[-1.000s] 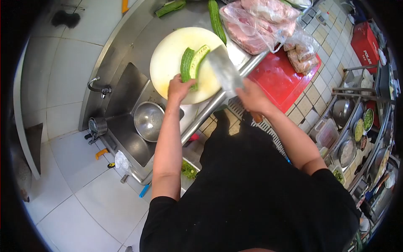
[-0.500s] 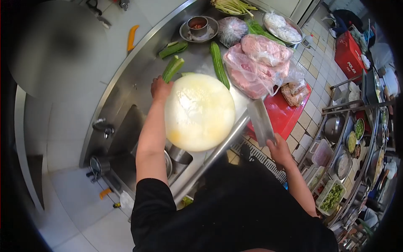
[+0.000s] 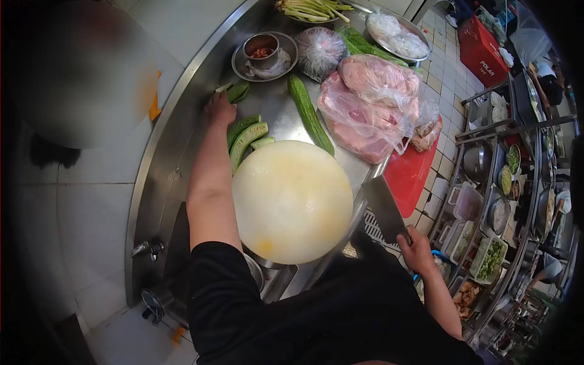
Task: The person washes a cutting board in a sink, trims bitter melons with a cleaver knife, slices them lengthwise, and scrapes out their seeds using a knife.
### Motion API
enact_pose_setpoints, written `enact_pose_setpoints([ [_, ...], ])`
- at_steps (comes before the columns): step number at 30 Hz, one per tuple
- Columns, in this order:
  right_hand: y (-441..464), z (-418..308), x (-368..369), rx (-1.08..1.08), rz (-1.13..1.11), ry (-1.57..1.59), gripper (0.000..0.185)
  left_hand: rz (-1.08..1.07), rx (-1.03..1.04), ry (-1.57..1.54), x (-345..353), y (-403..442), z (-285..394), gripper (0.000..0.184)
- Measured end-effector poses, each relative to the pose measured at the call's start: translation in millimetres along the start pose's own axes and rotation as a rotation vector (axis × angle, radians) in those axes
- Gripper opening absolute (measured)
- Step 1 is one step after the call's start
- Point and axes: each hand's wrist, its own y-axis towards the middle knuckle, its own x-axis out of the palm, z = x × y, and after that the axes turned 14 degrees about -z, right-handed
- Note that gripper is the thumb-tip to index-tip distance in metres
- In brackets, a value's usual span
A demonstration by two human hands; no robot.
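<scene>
My left hand [image 3: 221, 109] reaches to the far left of the steel counter and is closed at the near end of a green gourd piece [image 3: 238, 92]. Between that hand and the round white cutting board [image 3: 292, 201] lie cut gourd pieces [image 3: 249, 139], pale seeded side showing on one. To the right of the board my right hand [image 3: 417, 249] grips the handle of a cleaver [image 3: 383, 204], its blade beside the counter edge. A whole green gourd [image 3: 310, 114] lies behind the board, next to bagged raw meat [image 3: 368, 106].
A metal cup on a plate [image 3: 236, 64], a plastic-wrapped ball [image 3: 320, 52] and a bowl of stalks stand behind. A red board [image 3: 404, 182] is at the right. Beyond are shelves with food containers [image 3: 488, 260] and parts of other people [image 3: 550, 85].
My left hand has left the gourd pieces, now beside the board, and moved to another piece farther back. My right hand has carried the cleaver away from the board to the right.
</scene>
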Motion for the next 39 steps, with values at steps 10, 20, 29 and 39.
enact_pose_setpoints([
  [10,11.4,-1.7,4.9,-0.004,-0.054,0.019,0.021,0.222,0.198,-0.006,-5.0,-71.4,-38.8,0.054],
  [20,54.8,-18.3,4.7,-0.353,-0.19,-0.008,0.017,-0.084,0.266,-0.274,-41.5,-385.0,98.9,0.044],
  [29,52.3,-45.1,21.5,-0.572,-0.368,-0.442,0.017,-0.287,0.132,0.103,-28.6,-438.0,152.1,0.04],
  [39,59.4,-42.5,31.1,-0.588,-0.444,-0.632,0.019,-0.147,0.141,0.178,-18.1,-444.5,166.6,0.025],
])
